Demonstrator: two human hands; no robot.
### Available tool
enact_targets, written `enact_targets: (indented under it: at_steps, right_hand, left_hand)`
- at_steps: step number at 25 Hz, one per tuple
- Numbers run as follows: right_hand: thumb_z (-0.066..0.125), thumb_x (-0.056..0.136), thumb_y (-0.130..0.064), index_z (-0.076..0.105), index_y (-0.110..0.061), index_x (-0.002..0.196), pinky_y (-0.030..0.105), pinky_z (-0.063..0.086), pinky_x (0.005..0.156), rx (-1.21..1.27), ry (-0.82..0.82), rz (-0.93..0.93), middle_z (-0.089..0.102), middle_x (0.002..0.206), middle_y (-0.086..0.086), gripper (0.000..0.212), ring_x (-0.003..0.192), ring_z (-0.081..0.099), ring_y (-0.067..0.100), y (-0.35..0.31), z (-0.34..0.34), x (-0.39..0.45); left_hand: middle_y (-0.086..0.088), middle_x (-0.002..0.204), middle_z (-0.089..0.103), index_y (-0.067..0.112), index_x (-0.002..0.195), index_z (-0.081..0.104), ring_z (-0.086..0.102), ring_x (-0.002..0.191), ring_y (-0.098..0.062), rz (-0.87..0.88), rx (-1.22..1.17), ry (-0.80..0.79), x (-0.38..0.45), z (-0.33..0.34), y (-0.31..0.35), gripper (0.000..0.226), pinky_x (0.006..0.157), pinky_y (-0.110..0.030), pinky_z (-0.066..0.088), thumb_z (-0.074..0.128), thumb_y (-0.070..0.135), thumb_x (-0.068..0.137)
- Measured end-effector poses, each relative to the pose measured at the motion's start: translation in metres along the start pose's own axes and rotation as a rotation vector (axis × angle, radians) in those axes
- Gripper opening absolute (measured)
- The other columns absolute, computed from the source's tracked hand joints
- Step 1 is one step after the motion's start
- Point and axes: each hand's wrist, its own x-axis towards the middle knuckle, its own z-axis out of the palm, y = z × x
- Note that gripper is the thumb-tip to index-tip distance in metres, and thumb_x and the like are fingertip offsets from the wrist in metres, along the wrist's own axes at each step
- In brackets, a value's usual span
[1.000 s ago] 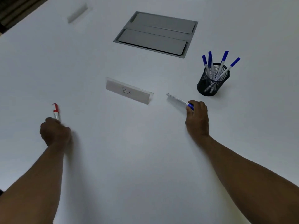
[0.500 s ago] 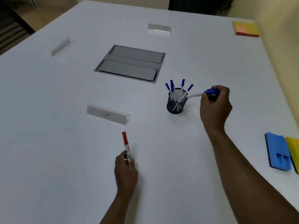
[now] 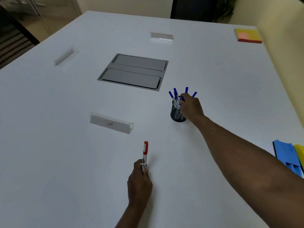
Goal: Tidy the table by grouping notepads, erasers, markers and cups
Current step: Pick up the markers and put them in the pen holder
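Observation:
A black mesh cup point(image 3: 176, 114) stands right of the table's middle with several blue-capped markers point(image 3: 175, 94) sticking out. My right hand point(image 3: 191, 106) is over the cup's right side, its fingers closed on a blue marker point(image 3: 181, 100) whose tip is down inside the cup. My left hand point(image 3: 139, 183) is nearer me and grips a red-capped marker point(image 3: 145, 153) upright above the table. A blue eraser point(image 3: 286, 155) lies at the right edge, and a yellow and orange notepad point(image 3: 248, 35) sits at the far right corner.
A name card marked TIGER point(image 3: 111, 123) stands left of the cup. A grey cable hatch point(image 3: 134, 71) is set into the white table point(image 3: 65, 153). Two more clear name stands point(image 3: 162, 36) point(image 3: 65, 57) sit farther off. Something yellow point(image 3: 300, 153) lies beside the eraser.
My right hand has carried the blue marker left from beside the cup into it. My left hand with the red marker has barely moved.

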Motion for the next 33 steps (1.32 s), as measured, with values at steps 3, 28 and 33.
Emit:
enact_targets:
  at_steps: [3,28,33]
  right_hand:
    - [0.055,0.094,-0.013,0.046,-0.010,0.135,0.039,0.046,0.096,0.121,0.091,0.070,0.057,0.128,0.015,0.042,0.117,0.054,0.030,-0.007,0.008,-0.018]
    - [0.058,0.093,-0.022,0.047,-0.007,0.110,0.035,0.051,0.066,-0.005,0.204,0.096,0.067,0.100,0.015,0.026,0.088,0.065,0.032,0.010,-0.002,0.003]
    - [0.073,0.080,-0.038,0.055,-0.006,0.113,0.030,0.041,0.073,-0.016,0.260,0.174,0.059,0.112,0.013,0.050,0.105,0.054,0.028,0.020,0.017,0.006]
  left_hand:
    - [0.001,0.087,0.070,0.021,0.120,0.054,0.066,0.077,-0.026,0.022,0.060,0.010,0.002,0.006,0.009,0.027,0.067,-0.032,0.049,0.053,0.012,0.095]
    - [-0.007,0.164,0.015,0.015,0.151,0.033,-0.012,0.149,-0.013,0.398,0.696,-0.334,0.023,0.039,-0.024,0.111,0.114,-0.045,-0.004,0.028,0.092,0.071]
    - [-0.007,0.164,0.014,0.017,0.148,0.036,-0.007,0.150,-0.016,0.443,0.740,-0.281,0.023,0.040,-0.025,0.104,0.113,-0.048,0.007,0.033,0.090,0.074]
